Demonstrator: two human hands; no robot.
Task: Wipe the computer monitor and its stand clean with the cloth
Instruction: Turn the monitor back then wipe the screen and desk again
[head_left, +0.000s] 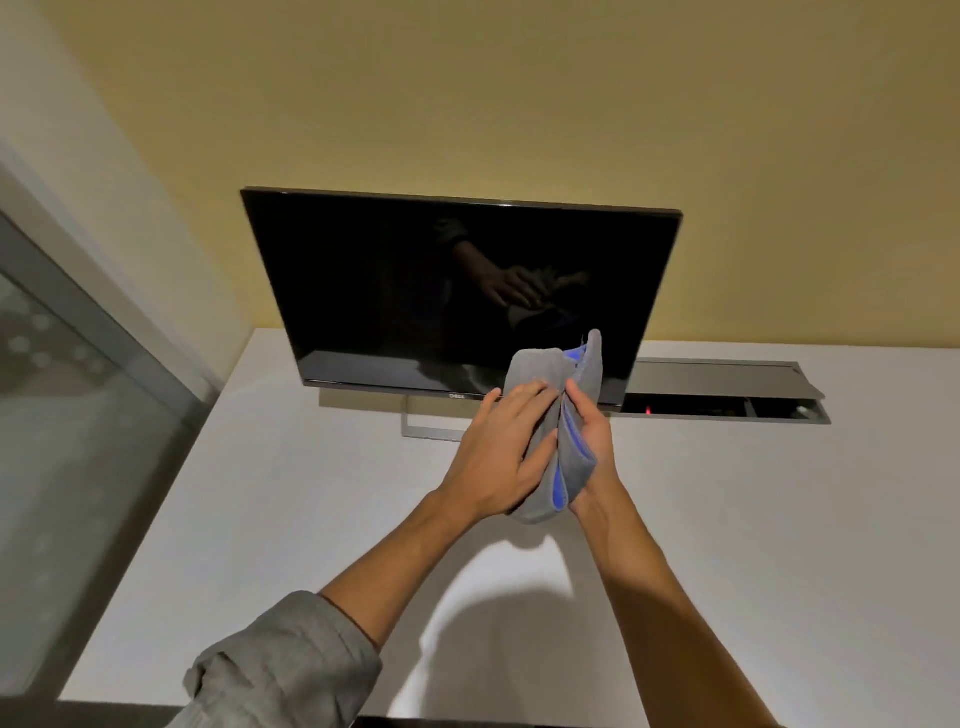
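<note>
Cloth (553, 415) is held in the air between my two hands, in front of the lower right part of the monitor (441, 291). It is grey with a blue edge and folded on itself. I cannot tell whether it touches the glass. The monitor is dark and sits on its stand (423, 426) on the white desk (234, 493).

Risks, as I judge them. The cloth is bunched rather than flat, so a wipe made now would likely drag a thick fold over the screen and leave streaks or missed bands. A hard push low on the panel could tilt or shift the monitor on its thin stand. A loose corner stands up above my fingers and could flap against the screen. The open cable tray (727, 402) just right of the monitor could catch a trailing edge of cloth.

Hand pose. My left hand (498, 452) lies with fingers fairly straight and spread over the left face of the cloth, pressing rather than clasping. My right hand (589, 431) cups the right side, thumb pressed on the fold, gripping it. Both forearms reach forward and converge; the left sleeve (291, 665) is rolled back.
</note>
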